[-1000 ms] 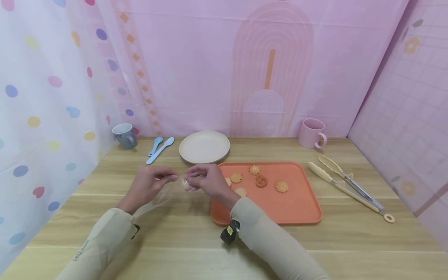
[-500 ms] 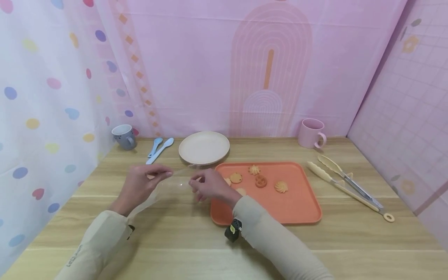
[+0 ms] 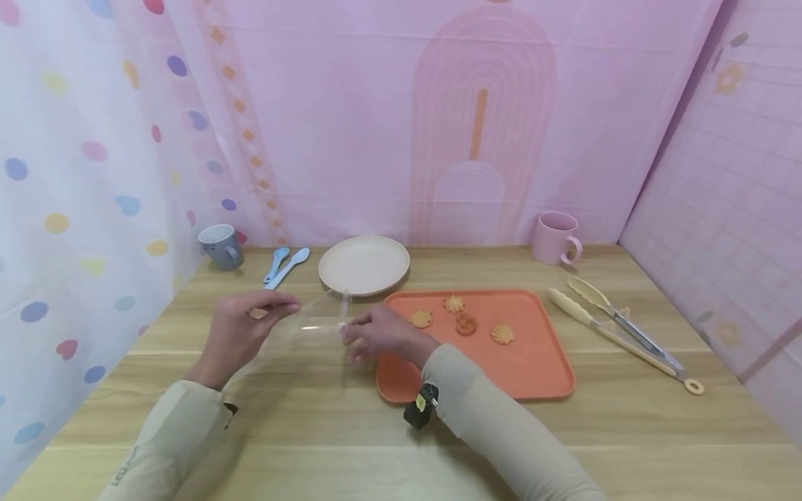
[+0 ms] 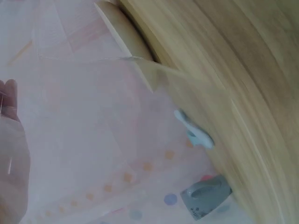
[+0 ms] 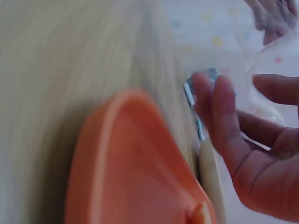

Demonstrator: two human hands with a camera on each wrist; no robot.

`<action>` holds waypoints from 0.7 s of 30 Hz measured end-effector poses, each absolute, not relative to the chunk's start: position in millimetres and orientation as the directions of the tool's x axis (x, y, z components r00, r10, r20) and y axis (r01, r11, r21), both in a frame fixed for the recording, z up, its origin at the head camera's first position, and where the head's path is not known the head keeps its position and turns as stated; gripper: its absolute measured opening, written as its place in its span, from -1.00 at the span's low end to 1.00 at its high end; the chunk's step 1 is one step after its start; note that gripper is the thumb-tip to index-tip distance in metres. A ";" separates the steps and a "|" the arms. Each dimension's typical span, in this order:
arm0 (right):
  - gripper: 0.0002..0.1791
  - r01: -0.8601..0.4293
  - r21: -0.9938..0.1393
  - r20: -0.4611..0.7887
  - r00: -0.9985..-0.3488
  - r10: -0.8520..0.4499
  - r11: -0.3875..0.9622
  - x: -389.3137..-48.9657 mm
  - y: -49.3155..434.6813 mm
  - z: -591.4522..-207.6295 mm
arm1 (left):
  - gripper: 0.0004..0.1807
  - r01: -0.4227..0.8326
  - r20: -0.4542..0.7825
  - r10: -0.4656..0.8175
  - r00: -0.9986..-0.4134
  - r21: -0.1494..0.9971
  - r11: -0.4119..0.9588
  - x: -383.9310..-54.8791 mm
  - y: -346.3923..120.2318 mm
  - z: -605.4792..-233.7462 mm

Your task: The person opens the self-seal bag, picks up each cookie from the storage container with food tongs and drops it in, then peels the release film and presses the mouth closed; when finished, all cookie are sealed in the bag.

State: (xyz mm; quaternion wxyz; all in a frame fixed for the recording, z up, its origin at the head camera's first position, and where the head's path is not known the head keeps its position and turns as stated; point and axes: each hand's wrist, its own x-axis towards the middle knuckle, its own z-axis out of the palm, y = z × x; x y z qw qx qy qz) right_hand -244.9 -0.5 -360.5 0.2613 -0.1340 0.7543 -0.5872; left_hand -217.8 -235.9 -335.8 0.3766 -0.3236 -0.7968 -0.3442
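A clear plastic bag [image 3: 321, 321] is spread in the air between both hands, above the table. In the head view my left hand [image 3: 241, 330] pinches its left side between thumb and fingers. At the bag's right edge is my right hand [image 3: 379, 332], fingers loosely bent. The right wrist view shows the right fingertips [image 5: 224, 93] apart, with the film beyond them; whether they touch it is hard to tell. In the left wrist view the bag [image 4: 93, 116] fills much of the picture. An orange tray [image 3: 501, 376] lies beneath the right forearm, with several cookies [image 3: 502, 334] on it.
A beige plate [image 3: 365, 264] sits behind the bag. Blue spoons [image 3: 291, 264] and a grey cup [image 3: 222, 247] stand at the back left. At the right are a pink mug [image 3: 555, 239] and tongs [image 3: 626, 337]. Curtains [image 3: 351, 125] surround the wooden table [image 3: 313, 445].
The hands, close together a second ago, have drawn apart. My left hand has moved left, and the bag between them has opened out flat and come into clearer view.
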 end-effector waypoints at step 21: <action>-0.39 -0.003 -0.924 -0.122 -0.945 -0.303 0.381 -246.1 -7.4 -352.0 | -0.68 0.801 0.830 0.364 -0.423 0.155 0.578 -215.9 -229.3 -340.1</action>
